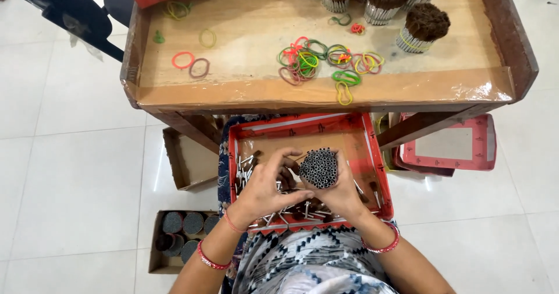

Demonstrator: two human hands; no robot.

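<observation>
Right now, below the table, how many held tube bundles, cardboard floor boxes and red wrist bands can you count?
Tube bundle, held by left hand and right hand: 1
Cardboard floor boxes: 2
Red wrist bands: 3
Total: 6

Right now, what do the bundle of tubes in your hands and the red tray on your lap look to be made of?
Bundle of tubes: thin grey hollow cylinders with open ends and a dull sheen, probably rolled paper or foil, possibly metal. Red tray: looks like printed cardboard, matte, with folded walls and a brown unprinted floor.
</observation>
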